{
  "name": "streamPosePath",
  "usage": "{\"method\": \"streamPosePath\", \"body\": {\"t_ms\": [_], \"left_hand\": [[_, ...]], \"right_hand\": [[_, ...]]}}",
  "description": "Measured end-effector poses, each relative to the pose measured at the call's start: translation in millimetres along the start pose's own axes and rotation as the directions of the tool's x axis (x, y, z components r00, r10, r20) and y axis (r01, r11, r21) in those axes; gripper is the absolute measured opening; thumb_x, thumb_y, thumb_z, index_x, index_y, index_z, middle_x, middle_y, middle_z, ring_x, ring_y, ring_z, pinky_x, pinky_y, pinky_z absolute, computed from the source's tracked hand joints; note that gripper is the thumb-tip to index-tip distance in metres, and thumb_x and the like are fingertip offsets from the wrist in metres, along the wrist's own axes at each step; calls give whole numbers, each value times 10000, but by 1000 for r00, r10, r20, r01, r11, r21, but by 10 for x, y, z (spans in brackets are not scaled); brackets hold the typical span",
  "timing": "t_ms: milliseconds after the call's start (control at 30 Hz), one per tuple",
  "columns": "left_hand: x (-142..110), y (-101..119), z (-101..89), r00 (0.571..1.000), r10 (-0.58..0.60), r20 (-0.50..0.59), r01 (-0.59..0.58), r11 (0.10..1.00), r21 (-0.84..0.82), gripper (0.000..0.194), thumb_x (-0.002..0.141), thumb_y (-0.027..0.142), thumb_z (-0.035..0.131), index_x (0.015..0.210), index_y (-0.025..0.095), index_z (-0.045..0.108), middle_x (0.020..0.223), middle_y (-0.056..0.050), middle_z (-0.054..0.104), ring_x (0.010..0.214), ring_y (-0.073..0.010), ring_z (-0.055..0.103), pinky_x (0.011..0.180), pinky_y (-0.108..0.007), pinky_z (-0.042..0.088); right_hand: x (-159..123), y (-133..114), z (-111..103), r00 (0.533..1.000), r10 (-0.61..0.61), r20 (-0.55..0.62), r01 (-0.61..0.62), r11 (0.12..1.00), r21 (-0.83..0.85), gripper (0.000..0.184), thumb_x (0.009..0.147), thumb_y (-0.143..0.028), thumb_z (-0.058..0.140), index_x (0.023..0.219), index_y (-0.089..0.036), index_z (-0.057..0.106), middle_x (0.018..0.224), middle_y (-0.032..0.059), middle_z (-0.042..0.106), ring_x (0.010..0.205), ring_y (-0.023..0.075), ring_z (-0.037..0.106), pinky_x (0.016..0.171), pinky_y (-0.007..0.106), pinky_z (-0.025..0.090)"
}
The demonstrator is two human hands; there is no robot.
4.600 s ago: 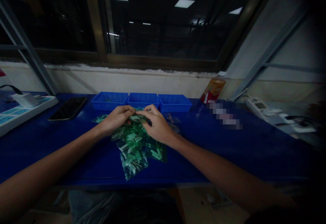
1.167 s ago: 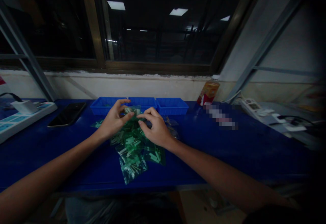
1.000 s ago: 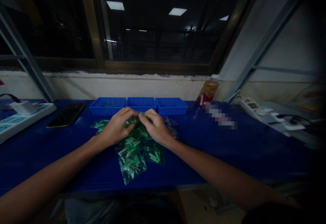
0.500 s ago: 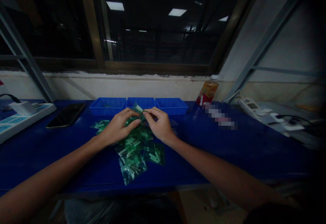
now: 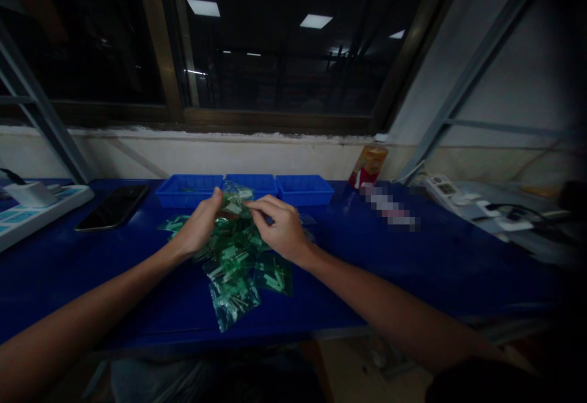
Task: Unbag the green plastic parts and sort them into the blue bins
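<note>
And the right hand [image 5: 282,225] pinches a bag [image 5: 238,192], thumb and finger closed on its edge over the pile [image 5: 233,262], left hand [image 5: 202,222] alongside, thumb up, its hold too dim to tell.

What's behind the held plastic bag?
The middle blue bin: upper right part shows. The plastic bag and right hand cover much of the rest; contents there aren't discernible.

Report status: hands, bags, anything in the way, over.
Right hand pinching small bag above pile of green bags. Left hand at bag's other side, thumb up, grip unclear. Blue trays close behind; nothing seen blocking.
</note>
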State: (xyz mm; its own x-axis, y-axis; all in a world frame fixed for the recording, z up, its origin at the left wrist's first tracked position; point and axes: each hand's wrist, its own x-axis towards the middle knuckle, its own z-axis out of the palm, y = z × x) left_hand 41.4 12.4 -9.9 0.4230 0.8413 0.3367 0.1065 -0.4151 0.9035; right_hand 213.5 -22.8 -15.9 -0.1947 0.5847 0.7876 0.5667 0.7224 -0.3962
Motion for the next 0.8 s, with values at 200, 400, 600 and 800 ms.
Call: {"method": "streamPosePath", "body": {"t_ms": [200,400,600,800], "left_hand": [[-54,135,18,972,231,51,-226,846,483,314,869,376,389,912,133,583,786,-37,602,730,-172,551,688,-298,431],[-30,29,23,892,419,169,-434,690,580,287,867,200,404,1125,175,528,1032,-68,565,953,-176,524,836,-326,422],[-29,-59,63,873,431,229,-473,632,614,434,780,49,428,1190,184,468,1180,-97,434,1110,-207,434,939,-388,388],[-28,25,41,915,370,159,-386,691,611,407,801,163,488,1201,232,461,1212,-86,379,1120,-216,421,945,-412,392]], "right_hand": [[21,-36,-3,990,127,57,-132,987,91,146,789,-209,477,852,-188,607,847,39,586,795,139,558,670,267,460],[67,-7,45,904,423,67,-421,848,321,317,789,-434,472,656,-167,580,768,29,527,759,134,523,646,257,427],[76,16,82,766,605,216,-622,616,482,282,731,-434,546,700,-159,596,544,-36,477,493,80,426,468,215,322],[126,53,21,771,631,85,-586,650,484,204,755,-345,521,732,-153,587,462,-61,426,402,61,365,401,199,262]]}}
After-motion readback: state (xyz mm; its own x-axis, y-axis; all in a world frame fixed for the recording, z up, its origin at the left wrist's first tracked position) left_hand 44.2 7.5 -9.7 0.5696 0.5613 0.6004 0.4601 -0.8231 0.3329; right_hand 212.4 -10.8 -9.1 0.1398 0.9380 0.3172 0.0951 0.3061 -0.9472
